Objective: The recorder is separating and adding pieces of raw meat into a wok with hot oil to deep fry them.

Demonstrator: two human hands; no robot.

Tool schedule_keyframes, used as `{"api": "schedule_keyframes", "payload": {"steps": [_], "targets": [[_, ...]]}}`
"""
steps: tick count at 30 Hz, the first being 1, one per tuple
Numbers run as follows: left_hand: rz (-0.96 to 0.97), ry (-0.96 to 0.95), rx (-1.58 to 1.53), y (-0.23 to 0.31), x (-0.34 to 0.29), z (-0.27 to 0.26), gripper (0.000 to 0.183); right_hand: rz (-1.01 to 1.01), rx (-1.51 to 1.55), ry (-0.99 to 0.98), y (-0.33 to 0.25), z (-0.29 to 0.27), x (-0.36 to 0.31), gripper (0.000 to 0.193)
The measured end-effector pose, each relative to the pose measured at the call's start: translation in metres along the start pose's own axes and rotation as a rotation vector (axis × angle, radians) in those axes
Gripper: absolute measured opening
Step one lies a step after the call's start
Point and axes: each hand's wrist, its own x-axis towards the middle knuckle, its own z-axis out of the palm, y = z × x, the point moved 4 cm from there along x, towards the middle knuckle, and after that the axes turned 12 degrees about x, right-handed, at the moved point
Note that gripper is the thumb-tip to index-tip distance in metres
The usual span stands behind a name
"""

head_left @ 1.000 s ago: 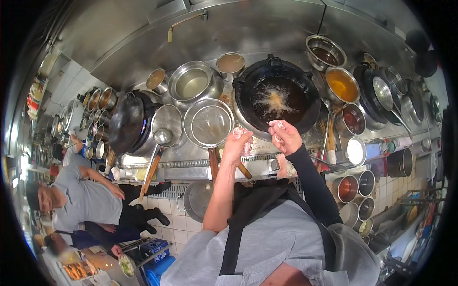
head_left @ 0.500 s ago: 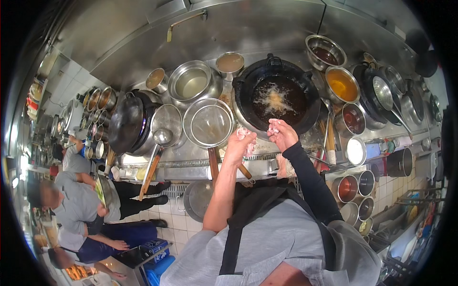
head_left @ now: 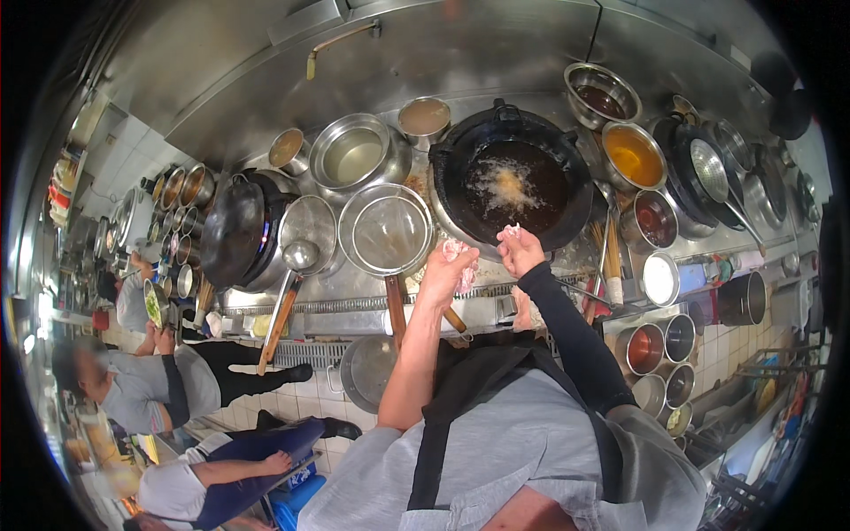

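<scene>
My left hand (head_left: 445,273) is closed around a clump of pale pink raw meat (head_left: 466,268), just in front of a black wok (head_left: 449,173). Beside it, my right hand (head_left: 522,253) pinches a small whitish-pink piece of raw meat (head_left: 511,231) at the wok's near rim. Dark oil fills the wok, and a patch of golden food (head_left: 508,186) bubbles in its middle. Left of the wok, a round wire strainer (head_left: 386,232) with a wooden handle rests over a pan, close to my left hand.
A ladle (head_left: 301,256) lies across another strainer at left. Behind stands a pot of pale liquid (head_left: 354,157). To the right are a pot of orange liquid (head_left: 634,157), a white-filled container (head_left: 660,280) and a perforated skimmer (head_left: 709,173). Co-workers (head_left: 155,385) stand at far left.
My right hand has shifted slightly and its fingertips pinch the meat higher. At left, a co-worker has moved a dish of greens away from me; another person has come closer along the aisle.
</scene>
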Motion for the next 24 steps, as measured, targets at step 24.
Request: {"api": "schedule_keyframes", "payload": {"steps": [24], "targets": [[-0.025,0.002,-0.095,-0.003,-0.002,-0.007,0.011,0.213,0.087,0.011,-0.048,0.008,0.002,0.044]]}}
